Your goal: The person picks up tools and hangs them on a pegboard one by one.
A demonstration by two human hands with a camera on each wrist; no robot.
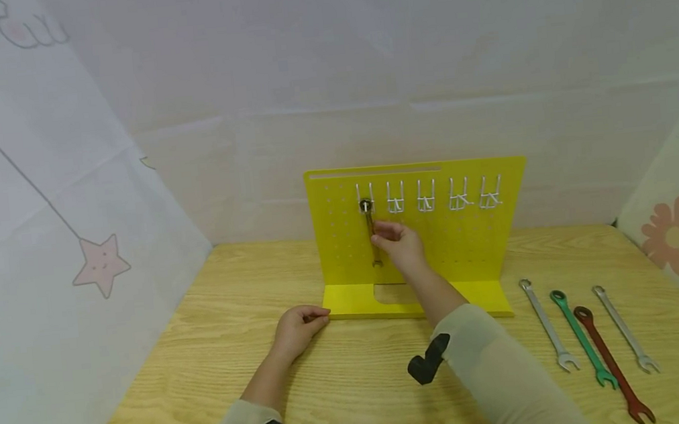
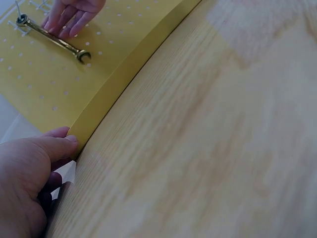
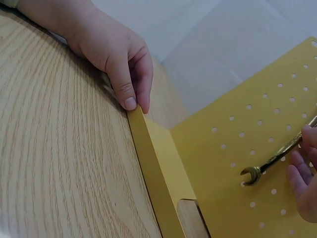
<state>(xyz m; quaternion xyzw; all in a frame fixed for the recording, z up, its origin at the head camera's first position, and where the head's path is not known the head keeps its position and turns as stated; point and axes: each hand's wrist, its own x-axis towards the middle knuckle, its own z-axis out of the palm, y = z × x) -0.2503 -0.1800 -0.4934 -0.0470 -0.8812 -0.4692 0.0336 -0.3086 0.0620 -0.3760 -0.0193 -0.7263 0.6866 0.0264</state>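
A dark, brassy combination wrench (image 1: 373, 246) hangs by its ring end from the leftmost hook of a yellow pegboard (image 1: 342, 239). Its open jaw points down. My right hand (image 1: 401, 243) is at the wrench's handle from the right, thumb and fingertips close against it. In the left wrist view the fingers of that hand (image 2: 74, 15) look loosely straight beside the handle, not wrapped around it. At the front left corner of the pegboard's base, my left hand (image 1: 299, 331) pinches the edge between thumb and fingers, also visible in the right wrist view.
Several white wire hooks (image 1: 426, 198) stand in a row along the board. On the wooden table (image 1: 248, 280) to the right lie a silver wrench (image 1: 548, 325), a green wrench (image 1: 583, 339), a red wrench (image 1: 613, 363) and another silver wrench (image 1: 625, 328). A pale cloth hangs behind.
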